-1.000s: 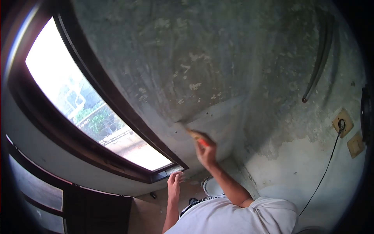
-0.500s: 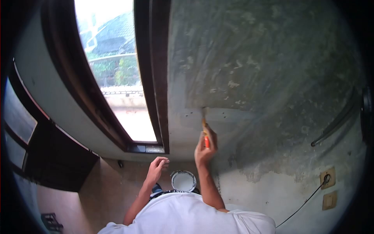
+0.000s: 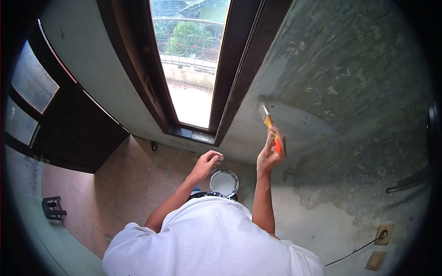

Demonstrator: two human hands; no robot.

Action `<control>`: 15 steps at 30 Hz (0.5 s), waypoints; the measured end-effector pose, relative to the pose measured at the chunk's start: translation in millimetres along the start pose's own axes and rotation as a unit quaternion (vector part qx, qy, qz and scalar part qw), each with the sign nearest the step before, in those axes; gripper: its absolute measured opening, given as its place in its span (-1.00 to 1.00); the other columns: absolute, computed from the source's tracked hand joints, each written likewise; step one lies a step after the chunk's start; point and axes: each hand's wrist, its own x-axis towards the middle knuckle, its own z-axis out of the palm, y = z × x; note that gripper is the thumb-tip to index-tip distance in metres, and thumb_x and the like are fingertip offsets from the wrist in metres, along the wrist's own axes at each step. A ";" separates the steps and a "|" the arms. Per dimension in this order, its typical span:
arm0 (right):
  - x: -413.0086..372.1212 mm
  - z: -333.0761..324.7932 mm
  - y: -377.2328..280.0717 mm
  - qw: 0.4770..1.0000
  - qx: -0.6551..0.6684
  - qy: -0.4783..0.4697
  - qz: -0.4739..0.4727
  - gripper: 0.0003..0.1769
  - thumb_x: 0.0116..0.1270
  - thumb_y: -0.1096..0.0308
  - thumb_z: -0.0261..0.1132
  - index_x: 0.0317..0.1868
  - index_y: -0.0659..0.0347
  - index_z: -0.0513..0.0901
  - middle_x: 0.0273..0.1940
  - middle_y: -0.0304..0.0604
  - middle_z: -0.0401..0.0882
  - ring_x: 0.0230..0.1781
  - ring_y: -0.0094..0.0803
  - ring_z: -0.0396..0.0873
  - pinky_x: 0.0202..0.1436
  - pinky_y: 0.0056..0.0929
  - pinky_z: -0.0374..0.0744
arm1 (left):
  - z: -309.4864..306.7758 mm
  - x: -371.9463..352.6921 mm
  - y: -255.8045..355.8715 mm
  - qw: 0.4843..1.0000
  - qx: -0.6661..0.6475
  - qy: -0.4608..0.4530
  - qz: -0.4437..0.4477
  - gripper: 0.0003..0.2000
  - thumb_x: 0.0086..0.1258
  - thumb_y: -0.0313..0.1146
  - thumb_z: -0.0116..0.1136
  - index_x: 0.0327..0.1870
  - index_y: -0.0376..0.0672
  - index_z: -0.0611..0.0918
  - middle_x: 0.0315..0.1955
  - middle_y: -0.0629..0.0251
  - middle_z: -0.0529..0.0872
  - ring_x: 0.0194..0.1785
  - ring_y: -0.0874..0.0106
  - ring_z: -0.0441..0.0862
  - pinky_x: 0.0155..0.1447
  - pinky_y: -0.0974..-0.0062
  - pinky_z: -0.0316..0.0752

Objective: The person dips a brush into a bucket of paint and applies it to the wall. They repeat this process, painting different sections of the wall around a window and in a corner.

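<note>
My right hand [image 3: 270, 152] grips a paintbrush [image 3: 269, 124] with a yellow and orange handle, and the bristles press on the grey-green wall [image 3: 350, 69] right beside the dark window frame [image 3: 239, 78]. A paler, freshly coated patch [image 3: 299, 122] spreads from the brush. My left hand [image 3: 208, 163] hovers loosely curled in the air below the window sill, holding nothing. A round paint can [image 3: 224, 182] with white paint stands on the floor below both hands.
A tall window [image 3: 191, 60] shows plants and a railing outside. Dark wooden doors [image 3: 69, 133] stand at left. A small black stool [image 3: 53, 208] sits on the tiled floor [image 3: 133, 184]. Wall sockets [image 3: 382, 234] with a black cable and a dark pipe [image 3: 410, 184] are at right.
The view has swung right to left around the window. My right hand has carried the brush along the wall to the window frame. My left hand has left the sill and hangs free.
</note>
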 end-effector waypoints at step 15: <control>4.1 4.4 13.6 0.971 -0.191 0.095 -0.110 -0.85 0.73 0.51 0.30 0.12 0.41 0.76 0.10 0.09 0.82 0.10 -0.06 0.81 0.17 -0.15 0.77 | -34.3 -10.7 3.7 1.000 0.000 0.016 -0.009 -0.76 0.85 -0.28 0.10 0.25 -0.19 0.72 0.12 0.25 0.86 0.13 0.47 0.78 0.23 0.43 0.64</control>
